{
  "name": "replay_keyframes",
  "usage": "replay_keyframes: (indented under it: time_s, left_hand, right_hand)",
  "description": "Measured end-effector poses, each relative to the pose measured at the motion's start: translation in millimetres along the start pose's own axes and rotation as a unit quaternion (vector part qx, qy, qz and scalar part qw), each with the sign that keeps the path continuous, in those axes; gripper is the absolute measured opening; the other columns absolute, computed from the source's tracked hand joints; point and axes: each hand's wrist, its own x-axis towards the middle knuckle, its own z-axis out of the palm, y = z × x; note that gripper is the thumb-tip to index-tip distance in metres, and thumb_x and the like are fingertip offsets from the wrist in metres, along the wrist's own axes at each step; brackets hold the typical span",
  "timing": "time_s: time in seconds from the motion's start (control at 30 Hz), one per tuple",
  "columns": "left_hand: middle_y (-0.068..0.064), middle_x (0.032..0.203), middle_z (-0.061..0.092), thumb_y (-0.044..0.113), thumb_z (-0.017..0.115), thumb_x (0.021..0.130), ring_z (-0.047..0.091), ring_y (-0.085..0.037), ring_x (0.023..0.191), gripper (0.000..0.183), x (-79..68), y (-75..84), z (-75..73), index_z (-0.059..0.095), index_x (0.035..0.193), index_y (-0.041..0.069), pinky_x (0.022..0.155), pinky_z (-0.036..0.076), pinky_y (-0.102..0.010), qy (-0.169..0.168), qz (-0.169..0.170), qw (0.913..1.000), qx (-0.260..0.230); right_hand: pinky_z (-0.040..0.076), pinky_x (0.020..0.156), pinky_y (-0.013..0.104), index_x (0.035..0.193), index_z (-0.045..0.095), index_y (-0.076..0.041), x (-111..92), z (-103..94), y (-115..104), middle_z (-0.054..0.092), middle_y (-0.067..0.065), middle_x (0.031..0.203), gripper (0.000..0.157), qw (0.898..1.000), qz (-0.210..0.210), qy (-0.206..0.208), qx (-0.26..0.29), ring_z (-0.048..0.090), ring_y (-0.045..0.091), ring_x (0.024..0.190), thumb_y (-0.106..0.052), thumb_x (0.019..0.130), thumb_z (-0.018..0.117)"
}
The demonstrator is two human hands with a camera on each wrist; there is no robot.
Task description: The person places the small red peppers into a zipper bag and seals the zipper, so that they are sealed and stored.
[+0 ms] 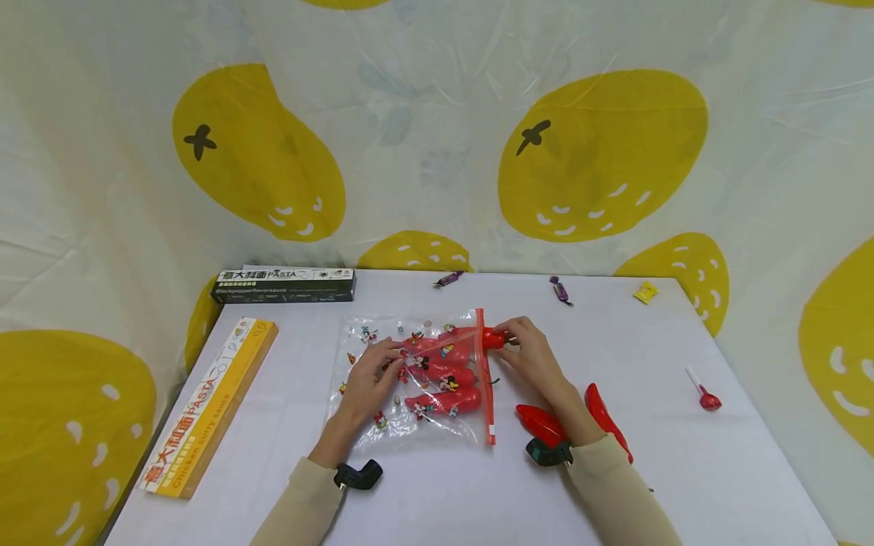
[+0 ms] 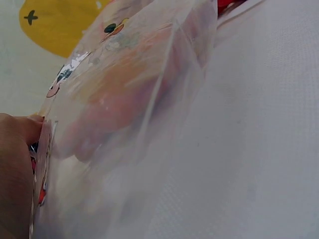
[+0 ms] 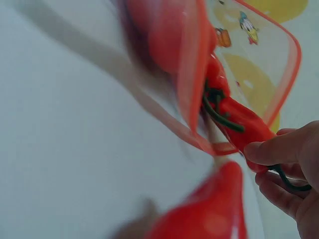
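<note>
A clear zip bag (image 1: pixel 369 387) with cartoon prints and a red slider edge lies in front of me, several red chili peppers (image 1: pixel 444 402) inside it. On its left part is my left hand (image 1: pixel 369 383), pinching the film; in the left wrist view the film hides part of that hand (image 2: pixel 17 154). My right hand (image 1: pixel 532 356) grips another red chili pepper (image 3: pixel 244 124) near its green stem, the pepper reaching through the bag's open mouth (image 3: pixel 192 74). Below the right forearm lie two loose red chili peppers (image 1: pixel 539 423), partly covered by the arm.
To the left lie a yellow pasta box (image 1: pixel 212 409) and a black pasta box (image 1: pixel 283 287). Purple-wrapped candies (image 1: pixel 560 290) and a yellow packet (image 1: pixel 645 292) line the back edge. A red lollipop (image 1: pixel 708 398) lies at the right.
</note>
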Motion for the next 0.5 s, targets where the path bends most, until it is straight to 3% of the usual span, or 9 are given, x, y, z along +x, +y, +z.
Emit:
replay_keyframes:
  time_s: [0.2, 0.5]
  left_hand:
    - [0.006, 0.127, 0.06, 0.031, 0.054, 0.095, 0.045, -0.018, 0.133, 0.015, 0.3, 1.1, -1.2, 0.063, 0.104, 0.022, 0.118, 0.026, -0.044, -0.005, -0.002, 1.0, -0.004]
    - [0.006, 0.126, 0.061, 0.032, 0.053, 0.095, 0.045, -0.019, 0.133, 0.018, 0.2, 2.8, -1.8, 0.063, 0.105, 0.021, 0.119, 0.024, -0.044, -0.004, -0.005, 1.0, 0.003]
  right_hand:
    - [0.057, 0.088, 0.038, 0.119, 0.052, -0.014, -0.1, 14.4, -8.4, 0.056, 0.003, 0.115, 0.038, 0.999, 0.03, -0.02, 0.026, 0.061, 0.02, 0.106, -0.018, 0.086, 0.069]
    - [0.057, 0.087, 0.036, 0.117, 0.055, -0.019, 2.1, 20.3, -12.0, 0.064, 0.002, 0.114, 0.029, 0.997, 0.046, -0.048, 0.047, 0.062, 0.02, 0.107, -0.023, 0.09, 0.063]
